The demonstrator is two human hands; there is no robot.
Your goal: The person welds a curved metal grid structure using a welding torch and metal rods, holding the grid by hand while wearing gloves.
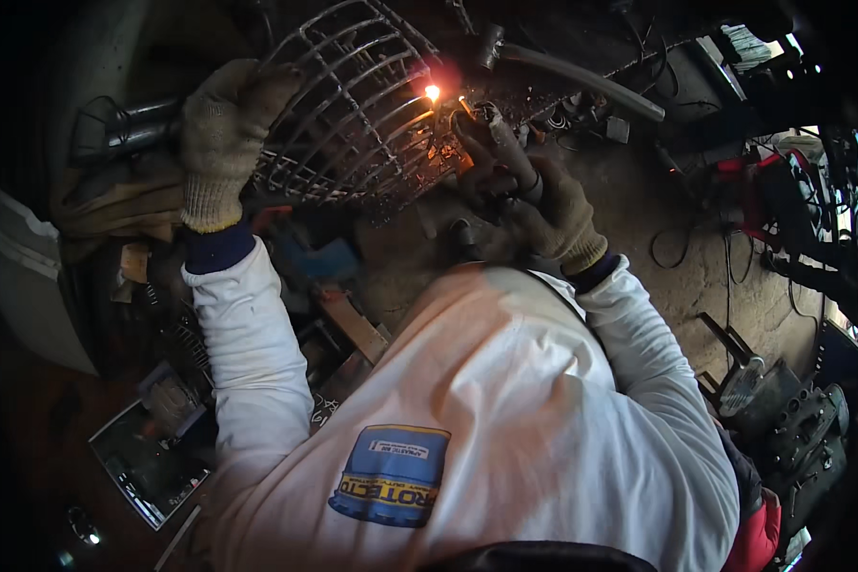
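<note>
A rounded cage of welded metal rods [353, 105] lies tilted in front of me at the upper middle. My left hand [227, 119], in a knitted work glove, is closed at the cage's left edge; its fingertips are partly hidden in shadow. My gloved right hand [558, 212] grips a welding electrode holder [505, 148]. A short electrode [467, 107] with a glowing orange tip sticks out of the holder, just right of the cage. Close by, a bright red-hot spot [433, 93] glows on the cage's right edge, apart from the electrode tip.
Beyond the holder lies a hammer [582, 78] with a long handle. Dark scrap and cables clutter the far bench. A blue object [322, 259] and a wooden block [353, 324] sit below the cage. A glass-like panel [151, 462] lies at lower left, a metal clamp-like piece [739, 377] at right.
</note>
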